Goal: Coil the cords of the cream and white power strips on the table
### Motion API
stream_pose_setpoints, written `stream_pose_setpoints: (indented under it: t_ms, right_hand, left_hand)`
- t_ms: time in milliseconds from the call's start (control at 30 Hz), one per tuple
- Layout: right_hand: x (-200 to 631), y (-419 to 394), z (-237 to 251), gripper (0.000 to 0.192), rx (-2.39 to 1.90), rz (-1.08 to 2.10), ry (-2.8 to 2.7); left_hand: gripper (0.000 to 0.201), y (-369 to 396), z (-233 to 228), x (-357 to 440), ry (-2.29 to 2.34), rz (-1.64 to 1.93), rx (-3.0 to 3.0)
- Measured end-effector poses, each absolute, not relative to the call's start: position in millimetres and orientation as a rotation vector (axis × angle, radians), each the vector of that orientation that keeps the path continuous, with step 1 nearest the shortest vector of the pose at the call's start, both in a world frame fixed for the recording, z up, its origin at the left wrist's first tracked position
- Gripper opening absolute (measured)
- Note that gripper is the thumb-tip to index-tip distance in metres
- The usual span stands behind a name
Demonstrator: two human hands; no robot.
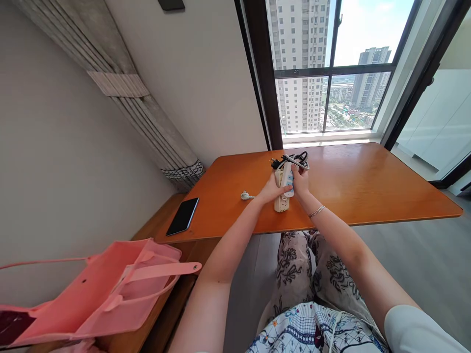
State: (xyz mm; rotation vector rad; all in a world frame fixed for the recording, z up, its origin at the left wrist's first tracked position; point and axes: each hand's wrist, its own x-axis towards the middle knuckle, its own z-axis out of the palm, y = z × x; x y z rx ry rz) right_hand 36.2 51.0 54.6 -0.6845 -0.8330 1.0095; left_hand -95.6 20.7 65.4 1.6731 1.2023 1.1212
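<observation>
A cream power strip [281, 202] lies on the wooden table [368, 186], its near end pointing toward me. My left hand [271, 190] rests against its left side. My right hand [300, 181] grips a white power strip with blue switches [288, 179], held on top of the cream one. Just beyond both hands sits a bundle of black cables with a black plug [294, 159]. A small white plug [245, 196] lies on the table left of my left hand. A silver bracelet is on my right wrist.
A black phone [183, 215] lies face up at the table's left corner. A pink tote bag [110, 289] sits on a wooden bench at lower left. A folded grey curtain leans along the left wall. A large window stands behind the table.
</observation>
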Motion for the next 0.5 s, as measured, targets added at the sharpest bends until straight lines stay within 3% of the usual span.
stream_pose_setpoints:
  t_ms: [67, 233, 500]
  right_hand:
    - [30.6, 55.1, 47.9, 0.039, -0.747, 1.052, -0.832]
    - [33.5, 53.2, 29.7, 0.038, -0.915, 1.28, -1.105]
    - [79.6, 42.4, 5.4, 0.028, -1.105, 1.223, -1.537]
  left_hand:
    - [0.103, 22.9, 60.7, -90.6, 1.456, 1.111, 1.674]
    - [0.08, 31.7, 60.8, -105.3, 1.732, 0.997, 1.645]
    - [0.091, 55.2, 66.7, -165.8, 2.055, 0.841, 1.667]
